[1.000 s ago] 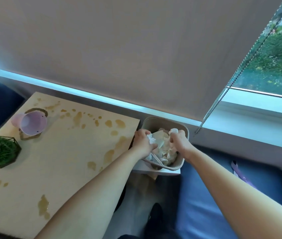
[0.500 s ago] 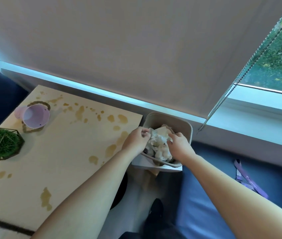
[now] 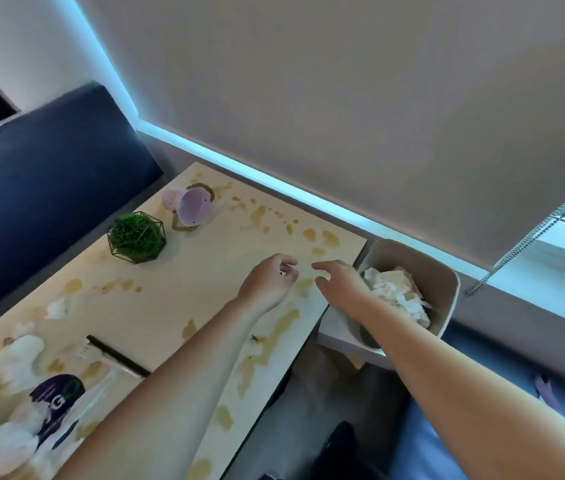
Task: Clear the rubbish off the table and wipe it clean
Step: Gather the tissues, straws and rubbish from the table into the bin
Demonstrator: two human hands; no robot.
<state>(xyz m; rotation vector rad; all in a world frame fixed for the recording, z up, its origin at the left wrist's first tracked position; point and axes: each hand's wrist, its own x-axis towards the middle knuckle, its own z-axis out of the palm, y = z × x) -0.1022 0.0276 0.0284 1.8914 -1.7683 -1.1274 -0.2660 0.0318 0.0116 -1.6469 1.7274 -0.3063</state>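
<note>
The light wooden table (image 3: 177,296) is spattered with brown spills. Beside its right end stands a beige bin (image 3: 447,292) holding crumpled paper (image 3: 395,292). My left hand (image 3: 269,284) hovers over the table's right part with its fingers loosely curled and nothing in it. My right hand (image 3: 340,284) is just left of the bin, fingers spread, holding nothing. A pink cup (image 3: 189,206) lies tipped over at the far end. Crumpled white tissues (image 3: 11,358), a purple wrapper (image 3: 58,396) and a black stick (image 3: 116,355) lie at the near left.
A round green plant in a black wire frame (image 3: 135,237) sits near the cup. A dark blue seat back (image 3: 42,168) runs along the table's left side. A blind with a bead chain (image 3: 523,244) covers the window behind. Blue seating (image 3: 423,445) lies below right.
Both hands have left the bin and moved left over the table, letting go of the paper. The view has swung left, showing more rubbish on the table.
</note>
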